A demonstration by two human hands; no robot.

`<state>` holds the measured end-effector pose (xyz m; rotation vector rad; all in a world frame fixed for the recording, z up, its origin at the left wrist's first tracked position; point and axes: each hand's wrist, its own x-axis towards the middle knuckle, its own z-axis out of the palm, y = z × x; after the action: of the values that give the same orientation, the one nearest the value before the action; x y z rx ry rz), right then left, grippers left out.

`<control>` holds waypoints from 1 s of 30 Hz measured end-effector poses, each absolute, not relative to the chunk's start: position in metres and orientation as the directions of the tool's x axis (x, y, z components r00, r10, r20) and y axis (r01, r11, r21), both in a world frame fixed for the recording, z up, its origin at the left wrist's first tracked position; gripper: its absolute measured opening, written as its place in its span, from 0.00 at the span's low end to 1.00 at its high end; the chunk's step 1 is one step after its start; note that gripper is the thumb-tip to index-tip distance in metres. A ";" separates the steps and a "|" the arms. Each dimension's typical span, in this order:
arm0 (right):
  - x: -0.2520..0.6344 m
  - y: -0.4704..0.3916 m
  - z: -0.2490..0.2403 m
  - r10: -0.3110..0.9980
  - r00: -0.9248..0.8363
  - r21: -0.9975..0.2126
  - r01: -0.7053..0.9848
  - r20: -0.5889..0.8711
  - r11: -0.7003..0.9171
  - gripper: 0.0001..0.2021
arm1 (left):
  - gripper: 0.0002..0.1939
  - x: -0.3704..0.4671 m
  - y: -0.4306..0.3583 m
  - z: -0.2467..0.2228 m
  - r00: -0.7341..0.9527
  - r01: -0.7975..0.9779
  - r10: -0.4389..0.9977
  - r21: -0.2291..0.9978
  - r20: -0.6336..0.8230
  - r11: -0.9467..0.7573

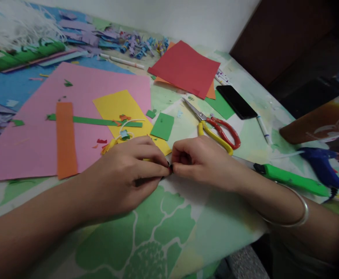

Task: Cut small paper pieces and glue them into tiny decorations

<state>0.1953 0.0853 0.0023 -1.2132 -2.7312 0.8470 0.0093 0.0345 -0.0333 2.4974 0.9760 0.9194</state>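
My left hand (131, 174) and my right hand (202, 162) meet near the middle of the table, fingertips almost touching. Both are closed in a pinch on something small and dark between them, too small to make out. Under and behind my left hand lie a yellow sheet (123, 102) and a white string (134, 121) with a small blue and green scrap. Just beyond my fingers is a green paper rectangle (163, 126). Scissors (216, 126) with red and yellow handles lie open behind my right hand. A green-handled cutter (295, 180) lies beyond my right forearm.
A pink sheet (36, 143) carries an orange strip (65, 139) and a green strip (94, 121). Farther back are red paper (187, 68), a phone (236, 102) and many paper scraps. At the right are a blue glue gun (323, 166) and a tilted brown container (317, 122).
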 end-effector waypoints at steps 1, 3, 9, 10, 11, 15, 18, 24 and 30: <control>0.195 0.085 0.002 0.695 -0.695 -0.492 0.677 -0.183 0.548 0.04 | 0.10 0.009 0.034 -0.033 0.566 0.496 0.688 0.478 0.454 -0.725; 0.195 0.085 0.003 0.690 -0.699 -0.488 0.676 -0.186 0.553 0.04 | 0.10 0.009 0.033 -0.031 0.583 0.505 0.680 0.456 0.445 -0.732; 0.199 0.087 0.003 0.677 -0.715 -0.529 0.648 -0.175 0.548 0.05 | 0.10 0.007 0.031 -0.030 0.635 0.515 0.644 0.388 0.426 -0.765; 0.201 0.089 0.002 0.673 -0.718 -0.549 0.640 -0.178 0.538 0.06 | 0.10 0.007 0.031 -0.031 0.639 0.513 0.638 0.380 0.430 -0.770; 0.202 0.091 0.002 0.670 -0.720 -0.569 0.633 -0.182 0.525 0.07 | 0.10 0.007 0.031 -0.031 0.642 0.513 0.634 0.373 0.431 -0.773; 0.209 0.096 0.003 0.669 -0.725 -0.670 0.580 -0.166 0.463 0.08 | 0.10 0.007 0.031 -0.034 0.650 0.511 0.620 0.351 0.440 -0.785; 0.215 0.094 0.006 0.623 -0.781 -0.743 0.444 -0.047 0.500 0.08 | 0.10 0.005 0.031 -0.034 0.645 0.505 0.623 0.365 0.443 -0.782; 0.227 0.083 0.001 0.456 -0.881 -0.598 0.299 0.128 0.744 0.09 | 0.11 0.004 0.030 -0.035 0.647 0.491 0.621 0.381 0.442 -0.783; 0.233 0.079 -0.005 0.423 -0.894 -0.496 0.304 0.146 0.814 0.10 | 0.10 0.007 0.031 -0.036 0.634 0.490 0.610 0.363 0.476 -0.792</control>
<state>0.2326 0.0794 -0.0048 -0.5609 -2.7491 0.6899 0.0069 0.0314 -0.0362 2.6554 0.9051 0.8834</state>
